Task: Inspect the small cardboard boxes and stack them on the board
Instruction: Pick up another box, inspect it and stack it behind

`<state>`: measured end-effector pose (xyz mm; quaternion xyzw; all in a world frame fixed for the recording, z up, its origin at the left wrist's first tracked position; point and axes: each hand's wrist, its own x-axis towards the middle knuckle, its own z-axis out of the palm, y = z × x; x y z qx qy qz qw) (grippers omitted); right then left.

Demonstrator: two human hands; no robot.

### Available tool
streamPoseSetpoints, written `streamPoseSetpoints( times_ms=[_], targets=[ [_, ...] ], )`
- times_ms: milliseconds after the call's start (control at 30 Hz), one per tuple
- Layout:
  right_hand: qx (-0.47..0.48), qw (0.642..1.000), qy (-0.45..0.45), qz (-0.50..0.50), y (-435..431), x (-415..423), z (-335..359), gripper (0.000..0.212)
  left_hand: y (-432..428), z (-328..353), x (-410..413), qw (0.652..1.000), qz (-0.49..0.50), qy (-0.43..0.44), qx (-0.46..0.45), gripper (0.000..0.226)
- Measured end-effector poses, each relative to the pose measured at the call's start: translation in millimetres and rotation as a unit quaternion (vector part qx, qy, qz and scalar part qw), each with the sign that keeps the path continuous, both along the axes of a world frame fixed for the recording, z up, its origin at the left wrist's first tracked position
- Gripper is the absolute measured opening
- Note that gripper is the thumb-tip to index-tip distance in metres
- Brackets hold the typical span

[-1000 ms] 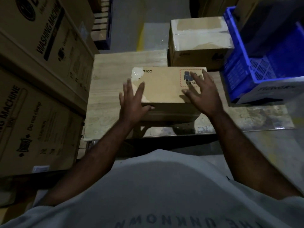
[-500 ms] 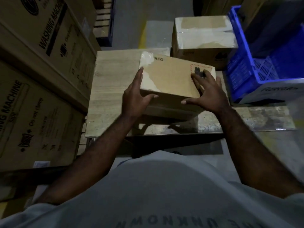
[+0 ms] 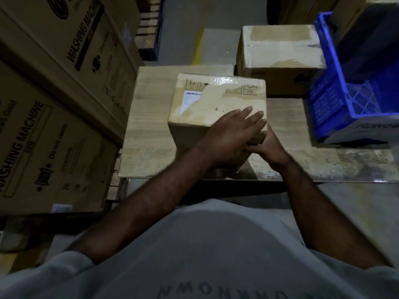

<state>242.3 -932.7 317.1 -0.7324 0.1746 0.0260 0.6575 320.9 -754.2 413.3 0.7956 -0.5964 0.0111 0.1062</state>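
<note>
Head view: box [image 3: 207,104] mid-board [image 3: 151,134], close to near edge, label face up. Left hand [image 3: 228,130] flat on top at right corner, fingers straight. Right hand [image 3: 269,145] against right side, fingers mostly hidden, cannot tell grip. Turn slowly, check every face, support underneath.

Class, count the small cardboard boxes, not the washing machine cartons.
2. The near box is held at the board's middle; the far box stands behind it, left of the blue crate. More may be hidden.
</note>
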Motion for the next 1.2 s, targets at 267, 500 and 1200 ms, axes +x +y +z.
streamPoseSetpoints(
  times_ms=[267, 500, 1200],
  targets=[
    [-0.193, 0.979, -0.056, 0.041, -5, -1, 65, 0.147, 58, 0, 38, 0.984, 0.173, -0.032, -0.005, 0.078],
    [-0.429, 0.889, -0.045, 0.155, 27, 28, 114, 0.106, 99, -24, 24, 0.875, 0.415, 0.214, -0.127, 0.108],
    [-0.537, 0.828, 0.034, 0.155, -14, 126, 119, 0.082, 67, -120, 69, 0.542, 0.576, 0.595, -0.141, 0.098]
  ],
)
